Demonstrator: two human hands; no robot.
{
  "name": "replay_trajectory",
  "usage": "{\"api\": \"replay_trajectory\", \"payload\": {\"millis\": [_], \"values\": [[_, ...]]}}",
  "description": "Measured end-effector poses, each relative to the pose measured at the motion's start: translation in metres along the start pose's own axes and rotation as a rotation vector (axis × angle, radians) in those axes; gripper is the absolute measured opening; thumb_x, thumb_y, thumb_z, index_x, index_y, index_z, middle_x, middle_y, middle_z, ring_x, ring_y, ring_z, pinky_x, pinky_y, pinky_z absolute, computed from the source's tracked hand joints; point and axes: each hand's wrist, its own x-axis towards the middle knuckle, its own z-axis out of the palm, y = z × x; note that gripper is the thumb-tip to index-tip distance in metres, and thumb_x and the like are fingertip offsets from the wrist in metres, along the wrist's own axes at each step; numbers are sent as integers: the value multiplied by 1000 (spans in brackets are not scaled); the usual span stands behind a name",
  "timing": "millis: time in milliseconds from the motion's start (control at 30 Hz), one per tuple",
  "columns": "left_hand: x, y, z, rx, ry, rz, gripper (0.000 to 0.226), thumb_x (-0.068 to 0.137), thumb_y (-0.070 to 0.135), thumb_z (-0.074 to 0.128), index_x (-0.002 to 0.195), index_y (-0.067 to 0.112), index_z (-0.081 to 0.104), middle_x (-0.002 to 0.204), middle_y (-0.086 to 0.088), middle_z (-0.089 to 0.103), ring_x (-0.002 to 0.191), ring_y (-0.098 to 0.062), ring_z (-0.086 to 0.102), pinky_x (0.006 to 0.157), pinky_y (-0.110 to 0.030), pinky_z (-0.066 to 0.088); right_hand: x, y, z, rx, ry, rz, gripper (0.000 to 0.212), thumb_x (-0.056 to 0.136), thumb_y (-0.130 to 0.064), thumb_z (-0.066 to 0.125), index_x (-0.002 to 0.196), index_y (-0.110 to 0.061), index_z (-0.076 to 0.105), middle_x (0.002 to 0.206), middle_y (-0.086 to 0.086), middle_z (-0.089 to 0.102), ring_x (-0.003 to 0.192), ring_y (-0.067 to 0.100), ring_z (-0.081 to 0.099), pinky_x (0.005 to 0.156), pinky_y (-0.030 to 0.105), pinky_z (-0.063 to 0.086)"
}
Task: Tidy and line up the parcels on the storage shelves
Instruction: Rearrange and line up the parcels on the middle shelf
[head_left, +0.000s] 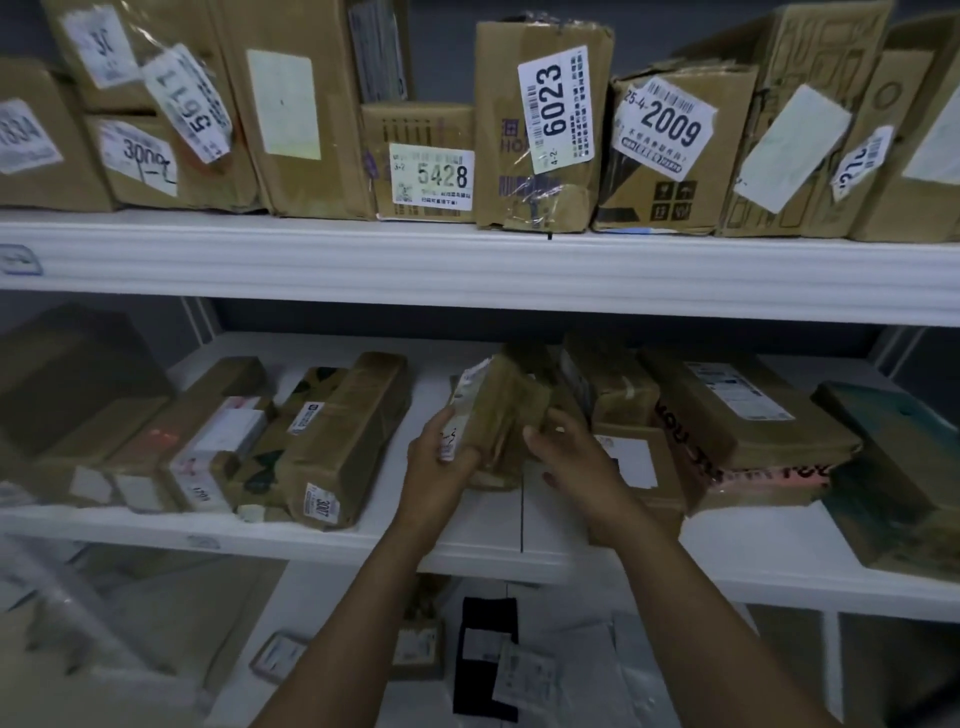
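Note:
A small brown cardboard parcel (501, 410) with a white label on its left side is tilted above the middle shelf (363, 540). My left hand (439, 457) grips its left, labelled side with fingers curled round it. From the right, my right hand (566, 452) holds the parcel's other edge. To the left lies a long taped parcel marked 3007 (348, 436) among other boxes. A stack of flat brown parcels (727, 415) sits to the right.
The upper shelf (467, 260) carries a row of upright cartons labelled 5428 (431, 166), 6023 (545, 135) and 2009 (670, 150). A dark green box (893, 457) is at the far right. Plastic mailers and a black parcel (485, 660) lie on the bottom level.

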Motion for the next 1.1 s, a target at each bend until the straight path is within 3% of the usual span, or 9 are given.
{"api": "replay_trajectory", "payload": {"millis": [67,167,333,400,467,533,667,933,1100], "values": [[-10,-5,-14,-177,-112,-26,65,69,48,58,132,31,52,132,4,57,120,-17,55,102,-45,46,-3,5,8,180,-63,63,51,78,-50,67,124,-40,47,122,-10,60,115,15,56,102,40,45],[-21,-4,-29,-254,-233,-63,51,77,39,58,127,30,58,126,5,62,118,-16,58,97,-39,48,-5,13,18,461,-105,126,69,71,-48,70,135,-35,45,120,-1,66,111,26,62,101,50,46],[-30,7,-44,-210,-222,-84,31,89,51,56,114,33,64,115,7,69,109,-11,63,93,-31,51,-14,17,33,518,-66,175,61,80,-49,67,134,-31,47,118,8,67,103,29,68,90,48,54],[-33,8,-48,-130,-208,-31,27,90,37,56,117,34,59,119,5,66,104,-3,63,86,-22,52,-18,13,37,540,-53,247,54,82,-56,64,127,-27,54,118,12,66,100,32,69,87,50,55],[-37,7,-52,-79,-220,32,45,87,19,66,124,38,49,123,13,60,102,8,60,81,-15,50,-22,9,40,584,-33,306,43,86,-56,60,112,-22,61,112,14,66,101,35,67,90,52,54],[-39,4,-55,-72,-236,83,66,78,17,78,128,40,42,124,19,55,106,12,56,81,-13,49,-25,8,42,606,6,360,41,87,-55,59,103,-18,61,108,14,65,101,36,65,92,54,51],[-40,-1,-59,-111,-173,103,79,67,27,82,134,39,43,131,9,54,109,2,58,82,-20,53,-27,18,44,545,115,424,53,86,-57,59,117,-15,58,114,15,63,96,34,66,89,50,54],[-46,-2,-60,-113,-56,148,45,90,11,64,122,40,50,128,6,57,108,-10,62,82,-27,56,-36,27,48,690,144,442,53,85,-50,64,117,-9,57,113,17,61,99,40,64,93,55,50],[-52,4,-66,34,-117,76,49,96,39,47,143,37,36,130,17,47,110,2,50,92,-16,45,-44,23,54,715,148,231,38,87,-34,65,113,-7,63,113,19,67,102,29,67,88,45,55]]}}
